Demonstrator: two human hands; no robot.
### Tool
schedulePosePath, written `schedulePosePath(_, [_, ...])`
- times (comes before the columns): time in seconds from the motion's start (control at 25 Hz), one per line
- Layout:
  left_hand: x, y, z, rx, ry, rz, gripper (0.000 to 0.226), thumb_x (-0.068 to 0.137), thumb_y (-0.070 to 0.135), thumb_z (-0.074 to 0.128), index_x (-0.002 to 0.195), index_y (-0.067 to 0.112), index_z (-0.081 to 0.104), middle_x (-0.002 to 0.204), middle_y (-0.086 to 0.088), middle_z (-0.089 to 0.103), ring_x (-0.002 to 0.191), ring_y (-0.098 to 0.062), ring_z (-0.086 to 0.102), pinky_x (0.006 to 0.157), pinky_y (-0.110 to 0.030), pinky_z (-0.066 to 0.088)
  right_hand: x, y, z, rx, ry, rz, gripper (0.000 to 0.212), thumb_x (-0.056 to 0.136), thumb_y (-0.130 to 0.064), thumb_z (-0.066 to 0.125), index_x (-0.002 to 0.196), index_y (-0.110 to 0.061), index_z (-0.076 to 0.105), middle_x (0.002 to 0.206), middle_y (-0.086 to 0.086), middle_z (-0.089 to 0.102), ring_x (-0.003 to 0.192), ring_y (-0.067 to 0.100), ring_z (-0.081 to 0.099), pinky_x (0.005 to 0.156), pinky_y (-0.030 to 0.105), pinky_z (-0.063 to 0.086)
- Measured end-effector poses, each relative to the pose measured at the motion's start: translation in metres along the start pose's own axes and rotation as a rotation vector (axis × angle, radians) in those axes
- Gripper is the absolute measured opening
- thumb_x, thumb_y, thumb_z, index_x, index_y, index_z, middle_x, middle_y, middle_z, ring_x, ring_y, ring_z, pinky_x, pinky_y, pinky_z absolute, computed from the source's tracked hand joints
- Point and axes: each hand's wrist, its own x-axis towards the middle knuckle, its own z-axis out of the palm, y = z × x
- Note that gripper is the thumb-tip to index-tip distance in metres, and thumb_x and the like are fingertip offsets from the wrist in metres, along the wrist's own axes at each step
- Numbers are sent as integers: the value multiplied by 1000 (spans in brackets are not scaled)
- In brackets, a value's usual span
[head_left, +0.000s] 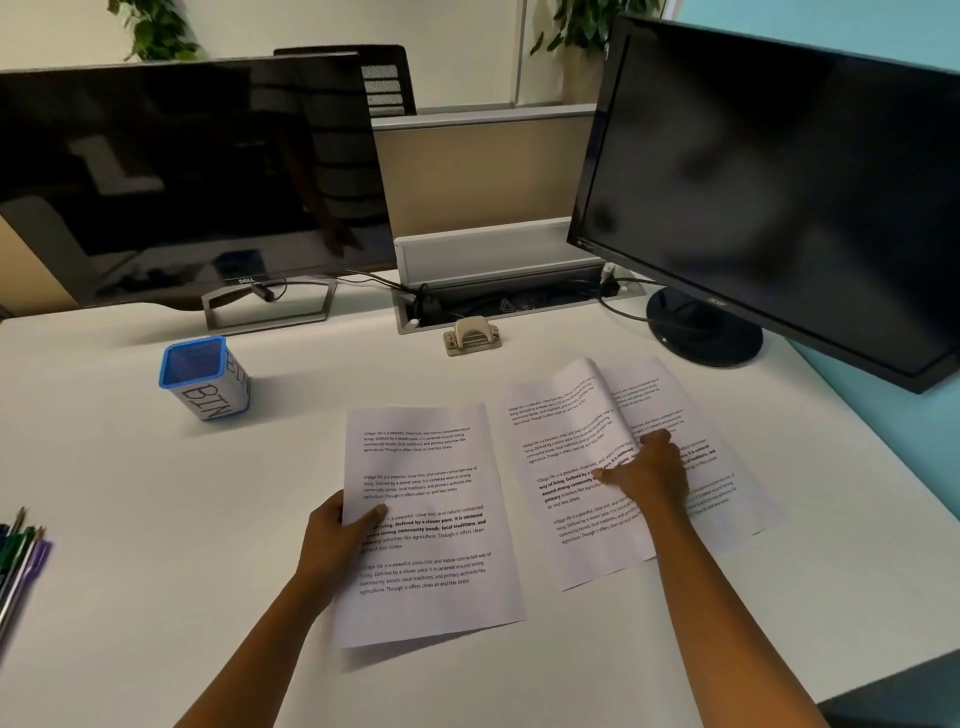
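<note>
A printed sheet (431, 467) is lifted slightly off the white desk (156, 519). My left hand (337, 540) pinches its left edge, thumb on top. To the right lies a small stack of printed sheets (737, 499). Its top sheet (571, 431) is curled up at the right edge. My right hand (647, 475) grips that raised edge, thumb on the printed face and fingers tucked under it.
A blue-rimmed cup marked BIN (205, 376) stands at the left. A hole punch (471, 336) sits near the cable tray (498, 301). Two dark monitors (182, 182) (779, 182) stand behind. Several pens (21, 561) lie at the left edge.
</note>
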Motion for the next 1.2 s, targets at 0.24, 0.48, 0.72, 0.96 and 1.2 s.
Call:
schedulePosePath(0.24, [-2,-2,1,5,16,26,18,87,22,75,103,19,69,90,6,79,74,-17,77,55,-22,59,-18,1,-12,120,81,-168,36,82,-29,79,107,-10,62,114,13,69,90,27,66,72,36,54])
schedulePosePath(0.48, [-2,-1,0,9,12,28,21,88,24,73,108,18,68,96,3,78,76,-17,77,59,-25,60,-53,-43,-47,397,-48,-525,25,84,-32,76,103,-22,64,97,-11,69,84,7,65,64,14,43])
schedulePosePath(0.72, [-5,4,2,-2,28,14,18,95,34,63,108,22,68,98,1,78,77,-16,76,66,-34,63,-89,-72,-44,817,-323,-550,35,84,-33,76,114,-25,61,101,-6,77,84,14,75,66,27,62])
schedulePosePath(0.96, [-2,15,9,-307,-121,-115,84,87,78,27,121,12,67,113,-14,74,101,-37,71,91,-53,54,-92,-53,37,672,-339,-406,40,84,-23,77,118,-12,59,111,8,72,90,16,71,72,25,59])
schedulePosePath(1.2, [0,13,10,-128,-76,-67,42,81,49,72,111,19,70,104,-3,78,84,-22,77,72,-38,60,-89,-33,74,520,-290,-445,39,87,-30,74,118,-12,59,115,6,70,91,11,67,70,11,52])
